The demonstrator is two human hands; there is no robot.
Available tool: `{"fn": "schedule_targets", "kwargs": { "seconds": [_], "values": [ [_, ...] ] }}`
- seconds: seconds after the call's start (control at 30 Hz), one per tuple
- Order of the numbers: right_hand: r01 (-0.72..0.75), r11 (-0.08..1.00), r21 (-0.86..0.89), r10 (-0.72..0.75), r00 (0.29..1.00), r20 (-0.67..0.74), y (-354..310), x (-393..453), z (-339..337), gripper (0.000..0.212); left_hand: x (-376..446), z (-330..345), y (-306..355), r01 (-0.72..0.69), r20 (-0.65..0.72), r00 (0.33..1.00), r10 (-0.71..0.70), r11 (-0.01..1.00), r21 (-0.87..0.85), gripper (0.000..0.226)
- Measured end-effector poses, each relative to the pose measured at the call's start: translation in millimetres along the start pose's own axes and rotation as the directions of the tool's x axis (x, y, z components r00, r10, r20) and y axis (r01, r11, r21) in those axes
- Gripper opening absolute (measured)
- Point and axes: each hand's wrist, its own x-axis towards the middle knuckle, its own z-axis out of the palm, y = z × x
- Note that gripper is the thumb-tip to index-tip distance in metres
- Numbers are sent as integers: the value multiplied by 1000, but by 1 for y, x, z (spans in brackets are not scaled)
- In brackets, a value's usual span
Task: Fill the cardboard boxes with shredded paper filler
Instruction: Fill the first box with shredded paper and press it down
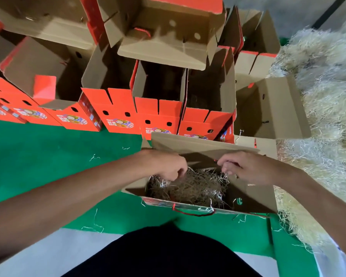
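Note:
An open cardboard box [254, 196] with a red rope handle stands on the green mat just in front of me. A nest of shredded paper filler [196, 186] lies inside it. My left hand [168, 166] is over the box's left side, fingers curled down into the shreds. Over the right side is my right hand [246, 166], its fingers curled with a few strands at the fingertips. A big pile of pale shredded paper [328, 100] lies along the right.
Several open red-and-brown boxes [158, 110] stand in rows and stacks behind the near box; one open box [272, 108] sits by the pile. The green mat [48, 156] carries stray strands. My dark clothing fills the bottom edge.

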Motion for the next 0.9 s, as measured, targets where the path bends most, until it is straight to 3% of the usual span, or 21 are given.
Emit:
{"fn": "schedule_targets", "kwargs": {
  "seconds": [0.17, 0.4, 0.6, 0.67, 0.73, 0.83, 0.9],
  "values": [
    [20, 1000, 17, -18, 994, -104, -15, -1, 4, 23, -10, -16, -9, -35, -189, 982, 7, 989, -145, 27],
    [50, 996, 72, -44, 995, -84, -26, 1, 12, 27, -19, -8, -21, -71, -210, 978, 14, 961, -267, 20],
    [62, 996, 61, -58, 997, -55, -28, 13, 24, 21, -11, -5, -21, -64, -211, 977, 6, 962, -267, 23],
    [65, 998, -22, -65, 998, -22, -30, 23, 33, 16, -2, 2, -16, -58, -198, 980, 21, 981, -185, 27],
    [73, 984, -166, -65, 997, 51, -36, 34, 42, 13, 9, 13, -9, -34, -160, 986, 41, 999, 42, 29],
    [110, 933, -341, -54, 984, 169, -40, 48, 63, 14, 26, 34, -1, -9, -55, 998, 33, 920, 393, 33],
    [163, 901, -402, -83, 974, 209, -39, 57, 73, 21, 30, 41, 2, -17, -12, 1000, 25, 889, 458, 24]
  ]
}}
